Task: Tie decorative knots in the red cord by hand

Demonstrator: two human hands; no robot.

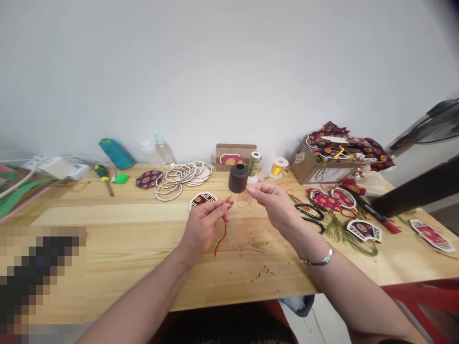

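My left hand (205, 223) is closed in a pinch on a red cord (221, 241), whose tail hangs below the fingers while a short red bit pokes out above them. To its right, my right hand (270, 203) pinches a thin reddish thread (245, 198) that loops down in front of a black thread cone (238, 178). Both hands are raised over the wooden table (150, 267). Partly behind my left hand lies a patterned ornament with a pale frame (202, 199). Black-handled scissors (310, 212) lie beside my right wrist, their blades hidden.
Pale wooden frames (182, 177) are piled at the back, near a teal thread cone (116, 154) and a screwdriver (103, 179). Green (254, 165) and yellow spools (278, 167) stand by a cardboard box (322, 168). Ornaments (364, 231) and a black pole (419, 186) occupy the right.
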